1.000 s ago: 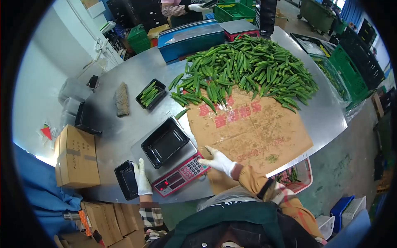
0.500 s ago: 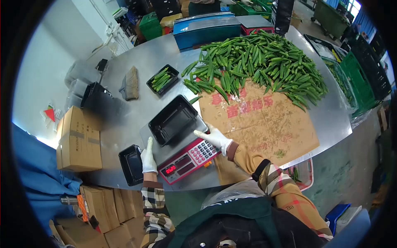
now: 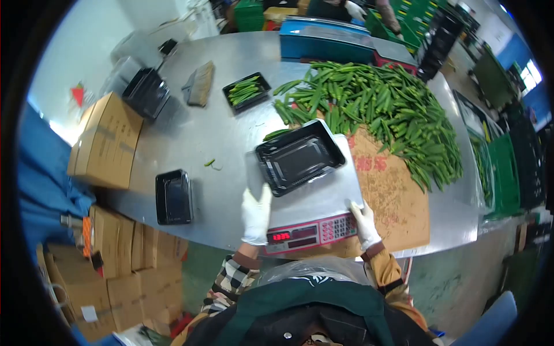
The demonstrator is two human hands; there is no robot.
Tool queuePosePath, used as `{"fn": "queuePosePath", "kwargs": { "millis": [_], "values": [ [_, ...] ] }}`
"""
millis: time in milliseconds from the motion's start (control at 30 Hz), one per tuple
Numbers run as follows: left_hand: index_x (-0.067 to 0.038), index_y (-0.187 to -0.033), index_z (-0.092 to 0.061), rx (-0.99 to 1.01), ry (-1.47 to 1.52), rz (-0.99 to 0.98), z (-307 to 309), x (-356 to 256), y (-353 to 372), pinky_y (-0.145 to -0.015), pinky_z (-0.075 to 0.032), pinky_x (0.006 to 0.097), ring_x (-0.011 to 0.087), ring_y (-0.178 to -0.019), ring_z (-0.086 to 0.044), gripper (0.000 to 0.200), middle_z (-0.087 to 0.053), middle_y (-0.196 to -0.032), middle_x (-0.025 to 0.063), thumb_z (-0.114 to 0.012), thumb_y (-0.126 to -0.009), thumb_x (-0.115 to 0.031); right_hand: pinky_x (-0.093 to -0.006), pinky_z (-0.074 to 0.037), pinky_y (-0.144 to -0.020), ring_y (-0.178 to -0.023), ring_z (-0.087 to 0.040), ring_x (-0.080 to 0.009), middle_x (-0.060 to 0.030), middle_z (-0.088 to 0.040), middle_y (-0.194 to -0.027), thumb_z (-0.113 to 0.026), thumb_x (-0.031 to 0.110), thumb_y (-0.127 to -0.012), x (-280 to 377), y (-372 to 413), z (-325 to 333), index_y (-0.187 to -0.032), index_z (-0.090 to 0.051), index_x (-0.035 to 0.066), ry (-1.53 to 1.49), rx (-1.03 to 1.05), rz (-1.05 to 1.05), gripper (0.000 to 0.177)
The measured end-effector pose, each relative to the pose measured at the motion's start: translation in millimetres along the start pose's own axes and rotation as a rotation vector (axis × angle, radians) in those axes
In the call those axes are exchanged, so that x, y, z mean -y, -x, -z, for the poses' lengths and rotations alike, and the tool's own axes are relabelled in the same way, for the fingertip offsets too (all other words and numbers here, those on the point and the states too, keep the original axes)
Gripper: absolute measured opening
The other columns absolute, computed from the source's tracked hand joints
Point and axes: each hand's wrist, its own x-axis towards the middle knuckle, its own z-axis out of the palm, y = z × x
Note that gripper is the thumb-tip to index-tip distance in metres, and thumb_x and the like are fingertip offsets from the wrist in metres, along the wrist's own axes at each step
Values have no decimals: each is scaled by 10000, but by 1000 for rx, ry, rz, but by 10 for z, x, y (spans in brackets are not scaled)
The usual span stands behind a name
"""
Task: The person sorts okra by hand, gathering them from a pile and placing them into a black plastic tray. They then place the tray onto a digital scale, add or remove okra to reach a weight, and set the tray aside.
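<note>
Hands bracketed the red-fronted electronic scale with steel platter (image 3: 314, 202). White-gloved left hand (image 3: 255, 214) lay open and flat on the scale's left edge, fingertips at the near-left corner of the empty black plastic tray (image 3: 300, 157); contact unclear. White-gloved right hand (image 3: 363, 222) sat on the scale's near-right corner; couldn't tell if its fingers hooked the edge or just rested.

Tray sat on the scale's far-left part, long axis diagonal, near-left to far-right. Left hand was nearer, with no obstruction between.

Around the scale on the grey steel tabletop (image 3: 225, 132):
- Beyond and right: heap of green okra pods (image 3: 381, 109)
- Right: brown cardboard sheet (image 3: 398, 199)
- Left: stack of nested black trays (image 3: 173, 196)
- Beyond and left: small black tray filled with okra (image 3: 247, 91)
</note>
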Motion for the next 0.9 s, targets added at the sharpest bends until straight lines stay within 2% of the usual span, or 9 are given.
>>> {"fn": "queuePosePath", "kwargs": {
  "millis": [133,200,267,400,600,667,767,867,900],
  "values": [
    [174,-1362,-431,21,-65,-27,-406,-119,447,-1016,-466,455,488,-1183,-582,927,-581,-1227,402,-676,-870,-572,-296,-423,-996,-1124,-554,-139,-67,-624,-1269,-561,278,-1034,45,261,568,-1368,-539,-44,12,-24,-29,464],
    [173,-1363,-437,102,-104,70,-474,-324,640,-1005,-470,458,484,-1163,-592,935,-580,-1228,399,-691,-856,-571,-290,-444,-973,-1099,-570,-139,-54,-638,-1230,-561,282,-1036,-96,289,862,-1346,-554,-41,55,-67,-19,448],
    [170,-1360,-446,88,-121,82,-648,-187,737,-998,-474,456,479,-1145,-603,931,-587,-1220,395,-697,-850,-568,-281,-466,-944,-1073,-586,-132,-50,-650,-1207,-581,276,-1031,-188,278,1048,-1339,-566,-23,-13,-46,-16,430],
    [165,-1367,-452,6,-19,69,-886,171,803,-999,-475,448,473,-1140,-606,930,-594,-1219,387,-694,-850,-569,-308,-445,-1004,-1137,-581,-157,-98,-611,-1310,-586,153,-1015,-295,171,1163,-1433,-467,-36,-49,26,-80,474],
    [121,-1401,-451,-96,9,197,-492,139,648,-1003,-480,418,414,-1201,-605,910,-610,-1251,340,-659,-882,-597,-268,-470,-926,-1019,-588,-121,-68,-646,-1187,-613,92,-973,-282,-126,778,-1452,-468,-21,116,176,-21,513],
    [125,-1400,-451,-161,-34,188,-406,310,561,-1023,-465,419,412,-1215,-597,908,-604,-1262,343,-650,-890,-599,-231,-483,-803,-873,-566,-70,-25,-655,-1059,-642,112,-956,-175,-203,503,-1483,-441,-6,106,187,-105,576],
    [129,-1385,-469,-213,18,191,-259,557,288,-1067,-431,416,414,-1267,-559,907,-567,-1314,351,-646,-889,-609,-207,-456,-721,-784,-516,-42,22,-626,-934,-659,141,-957,-233,-407,151,-1490,-429,-7,55,265,-70,599],
    [125,-1364,-501,-241,-6,172,-48,703,-98,-1060,-436,417,417,-1258,-565,912,-582,-1290,350,-641,-876,-633,-227,-480,-776,-836,-555,-65,-8,-653,-1001,-665,149,-956,-435,-655,-206,-1504,-395,-22,20,343,-52,635],
    [123,-1356,-512,-228,-16,168,32,726,-242,-1049,-443,419,419,-1242,-576,916,-591,-1274,351,-643,-868,-641,-251,-486,-883,-972,-594,-101,-64,-660,-1137,-671,157,-957,-442,-700,-336,-1511,-363,-41,25,369,-39,664]
  ]
}}
